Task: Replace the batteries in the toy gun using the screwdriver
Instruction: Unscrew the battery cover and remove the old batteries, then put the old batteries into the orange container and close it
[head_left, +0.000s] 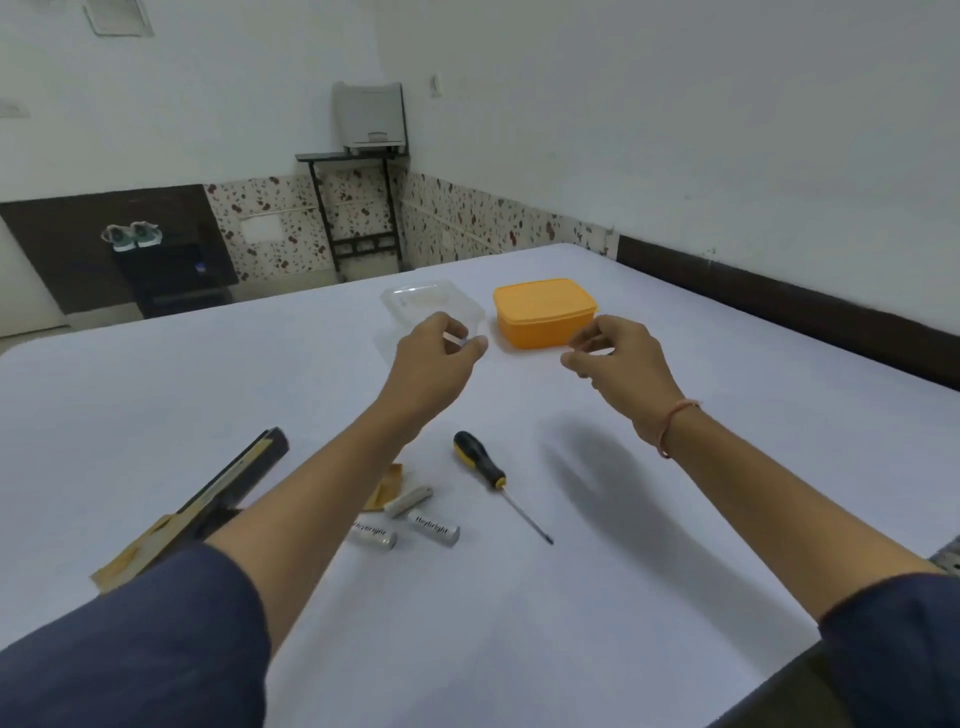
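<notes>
Both hands reach forward over a white desk. The left hand hovers in front of a clear tub, its fingers curled and pinched on something small and pale; what it is cannot be told. The right hand hovers just in front of an orange box with its lid on, fingers curled close together, perhaps on a small pale thing, but this is unclear.

The toy gun, dark with tan parts, lies at the near left, partly under the left forearm. Three batteries lie close together between the arms, one beside a tan piece. The screwdriver, black and yellow in the handle, lies just right of them, tip pointing toward the near right.

The desk's far edge runs just behind the tub and box; its right edge slants along a dark strip at the wall's foot. The right half of the desk and the near middle are open white surface, crossed by the right arm's shadow. The left side behind the gun is open too.

Beyond the far edge the floor drops away to a speckled wall band, a black stand carrying a grey device, and a dark cabinet with a pair of shoes on top. The walls are plain white.
</notes>
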